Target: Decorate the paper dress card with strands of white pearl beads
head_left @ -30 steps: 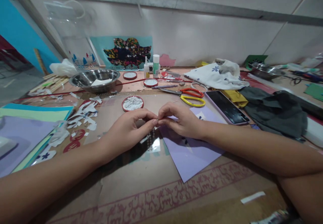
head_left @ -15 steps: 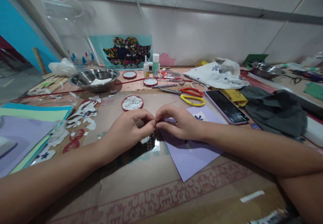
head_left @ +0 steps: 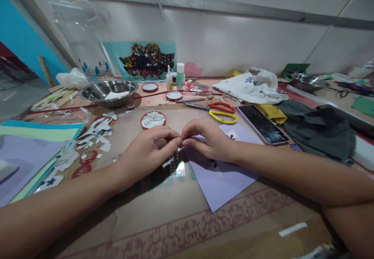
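Observation:
My left hand [head_left: 149, 152] and my right hand [head_left: 209, 140] meet fingertip to fingertip over the middle of the table, both pinched. What sits between the fingertips is too small to name. Just below the left fingers lies a clear sheet of dark bead stickers [head_left: 174, 164]. A lilac paper sheet [head_left: 219, 175] with small blue flower marks lies under my right hand. A red-rimmed lid of white beads [head_left: 153, 119] stands just beyond my left hand.
Red and yellow scissors [head_left: 222, 111], a phone [head_left: 262, 124], a steel bowl [head_left: 108, 91], glue bottles [head_left: 176, 76], white and dark cloths [head_left: 318, 128], paper scraps [head_left: 96, 134] and stacked coloured sheets [head_left: 26, 150] surround the hands. A second steel bowl [head_left: 308, 80] sits far right.
Both hands stay pinched together, shifting only slightly. The bead sticker sheet under the left fingers has moved a little.

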A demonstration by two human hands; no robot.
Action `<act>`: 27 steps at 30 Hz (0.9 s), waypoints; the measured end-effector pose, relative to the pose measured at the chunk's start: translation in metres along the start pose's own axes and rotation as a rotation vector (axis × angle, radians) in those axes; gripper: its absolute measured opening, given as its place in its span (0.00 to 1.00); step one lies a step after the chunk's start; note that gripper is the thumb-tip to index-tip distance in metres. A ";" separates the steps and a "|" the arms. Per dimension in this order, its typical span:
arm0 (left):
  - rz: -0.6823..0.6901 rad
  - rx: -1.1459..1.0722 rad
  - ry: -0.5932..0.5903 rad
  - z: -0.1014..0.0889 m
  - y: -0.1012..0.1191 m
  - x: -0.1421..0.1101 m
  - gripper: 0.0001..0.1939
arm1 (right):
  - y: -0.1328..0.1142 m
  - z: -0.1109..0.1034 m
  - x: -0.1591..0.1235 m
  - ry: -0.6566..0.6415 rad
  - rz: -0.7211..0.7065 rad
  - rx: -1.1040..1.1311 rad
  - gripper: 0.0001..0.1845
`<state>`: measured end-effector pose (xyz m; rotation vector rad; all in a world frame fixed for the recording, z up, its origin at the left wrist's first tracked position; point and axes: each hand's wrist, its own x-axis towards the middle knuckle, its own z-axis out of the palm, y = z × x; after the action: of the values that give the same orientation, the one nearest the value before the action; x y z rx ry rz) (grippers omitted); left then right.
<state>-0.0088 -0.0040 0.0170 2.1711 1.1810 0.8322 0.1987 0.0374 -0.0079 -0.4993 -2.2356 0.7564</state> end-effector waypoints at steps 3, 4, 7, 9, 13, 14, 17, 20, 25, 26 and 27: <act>0.001 0.019 -0.001 0.000 0.002 0.001 0.11 | -0.001 0.001 0.000 -0.017 0.001 0.000 0.04; -0.004 0.018 -0.004 0.000 0.002 0.001 0.11 | -0.001 0.001 -0.001 -0.018 -0.005 -0.002 0.04; -0.020 0.004 -0.011 -0.001 0.000 0.001 0.11 | -0.001 0.001 -0.001 -0.019 -0.013 -0.007 0.04; -0.027 -0.001 -0.013 -0.001 0.000 0.001 0.11 | -0.001 0.001 -0.001 -0.021 -0.014 -0.006 0.04; -0.036 0.014 -0.030 -0.001 0.001 0.002 0.12 | -0.002 0.001 -0.001 -0.039 -0.002 0.001 0.04; -0.038 0.020 -0.032 -0.001 0.002 0.002 0.12 | -0.002 0.002 -0.001 -0.040 0.003 -0.003 0.04; -0.045 0.028 -0.032 -0.001 0.001 0.003 0.12 | -0.002 0.002 -0.001 -0.039 0.008 -0.019 0.04; -0.019 0.034 -0.015 0.002 -0.002 0.002 0.11 | -0.003 0.003 -0.001 -0.038 0.000 -0.030 0.04; 0.027 0.122 0.013 0.005 -0.007 0.000 0.10 | -0.005 0.004 -0.001 -0.045 0.000 -0.043 0.05; 0.033 0.130 0.015 0.004 -0.007 0.000 0.10 | -0.005 0.005 -0.001 -0.043 0.000 -0.043 0.05; 0.039 0.129 0.014 0.004 -0.006 0.000 0.10 | -0.005 0.005 -0.001 -0.037 0.001 -0.043 0.05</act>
<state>-0.0095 -0.0016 0.0097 2.3017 1.2341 0.8094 0.1956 0.0311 -0.0077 -0.5110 -2.2907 0.7249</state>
